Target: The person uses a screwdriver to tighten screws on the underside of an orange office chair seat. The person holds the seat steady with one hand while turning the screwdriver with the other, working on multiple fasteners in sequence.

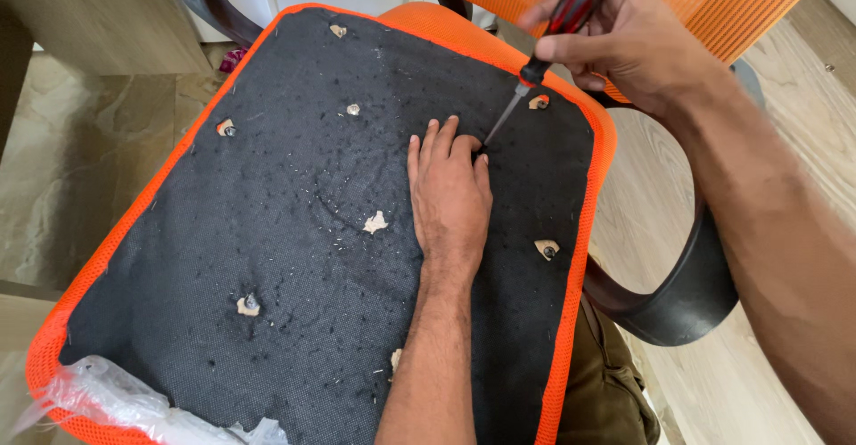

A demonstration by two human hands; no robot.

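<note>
An overturned chair seat [294, 231] fills my view, its black fabric underside facing up, rimmed in orange mesh. My left hand [450, 195] lies flat and open on the fabric, palm down, fingers together and pointing away from me, pressing near the seat's far right corner. My right hand [624, 39] is closed around the red and black handle of a screwdriver [544, 57]. The shaft slants down and to the left, and its tip touches the fabric right at my left fingertips [464, 146]; whatever it meets there is hidden by them.

Several small holes in the fabric show pale wood and metal fittings, one [538, 102] just beside the shaft, another [547, 250] near the right edge. A black armrest [678, 302] curves off the right side. Crumpled clear plastic [116, 405] clings to the near left corner.

I judge I am working the tip into a fixing point under the fabric. The next move seems to call for keeping the tip seated and the seat pinned steady.
</note>
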